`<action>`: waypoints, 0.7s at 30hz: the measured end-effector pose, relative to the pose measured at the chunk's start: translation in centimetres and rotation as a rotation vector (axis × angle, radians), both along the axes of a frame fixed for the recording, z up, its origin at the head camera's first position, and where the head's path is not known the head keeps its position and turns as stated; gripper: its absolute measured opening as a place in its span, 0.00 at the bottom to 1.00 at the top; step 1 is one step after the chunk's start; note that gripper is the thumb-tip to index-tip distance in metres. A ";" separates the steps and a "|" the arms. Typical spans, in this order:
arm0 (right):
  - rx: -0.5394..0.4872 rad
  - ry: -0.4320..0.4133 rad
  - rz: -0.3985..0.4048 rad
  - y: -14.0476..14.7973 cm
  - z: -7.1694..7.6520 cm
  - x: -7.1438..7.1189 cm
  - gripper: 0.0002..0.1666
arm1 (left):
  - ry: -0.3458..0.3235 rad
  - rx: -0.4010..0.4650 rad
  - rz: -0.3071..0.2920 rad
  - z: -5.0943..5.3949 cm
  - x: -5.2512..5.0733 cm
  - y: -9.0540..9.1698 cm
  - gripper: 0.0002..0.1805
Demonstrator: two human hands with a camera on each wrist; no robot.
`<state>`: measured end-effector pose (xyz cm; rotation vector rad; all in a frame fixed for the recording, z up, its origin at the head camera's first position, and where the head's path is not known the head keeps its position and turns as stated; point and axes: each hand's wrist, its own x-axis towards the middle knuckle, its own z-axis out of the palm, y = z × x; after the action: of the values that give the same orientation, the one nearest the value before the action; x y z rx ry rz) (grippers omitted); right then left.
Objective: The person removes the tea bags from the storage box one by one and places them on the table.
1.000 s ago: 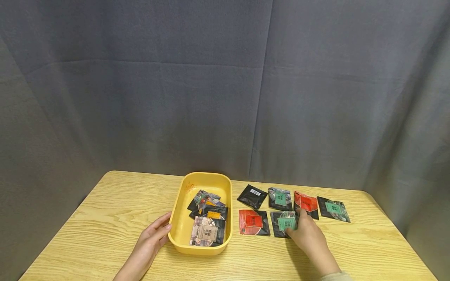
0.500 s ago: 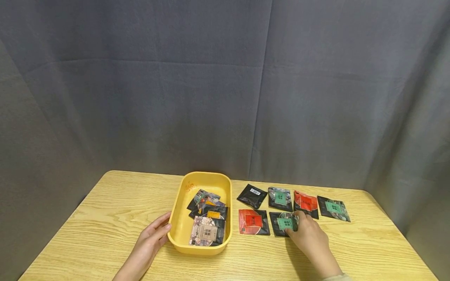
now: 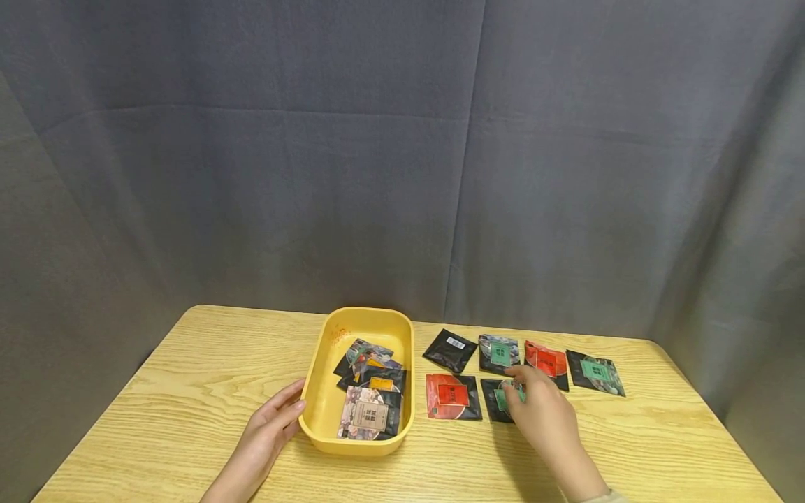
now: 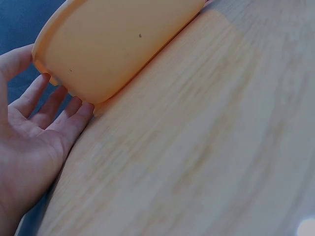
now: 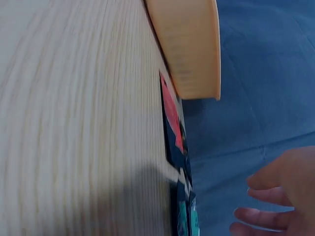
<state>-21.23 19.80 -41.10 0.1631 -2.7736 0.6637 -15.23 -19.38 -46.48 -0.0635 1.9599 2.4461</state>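
Observation:
A yellow plastic bin (image 3: 325, 409) stands on the wooden table with several printed sachets in it. My left hand (image 3: 270, 426) touches the bin's near left corner, its extended fingers resting against the outer wall, as the left wrist view also shows. My right hand (image 3: 546, 412) hovers with loosely bent fingers over a black sachet with a green label (image 3: 495, 402), partly hiding it. Nothing shows between the right fingers in the right wrist view. Left of that sachet lies a red and black sachet (image 3: 453, 397).
Behind them lie a plain black sachet (image 3: 450, 351), a green-labelled sachet (image 3: 499, 353), another red and black sachet (image 3: 546, 363) and a green-labelled sachet (image 3: 596, 372) at the far right. A grey curtain (image 3: 377, 175) hangs behind the table (image 3: 189, 391).
My right hand has let go of the near green-labelled sachet and risen slightly leftward off it; the sachet stays on the table. My left hand remains at the bin.

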 end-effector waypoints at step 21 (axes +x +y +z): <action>0.064 0.260 0.201 -5.6 0.3 0.6 0.10 | -0.011 -0.024 -0.010 0.0 0.0 -0.1 0.32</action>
<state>-20.67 14.16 -40.85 0.5092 -2.5479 0.5561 -15.20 -19.47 -46.47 -0.0667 1.9801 2.4119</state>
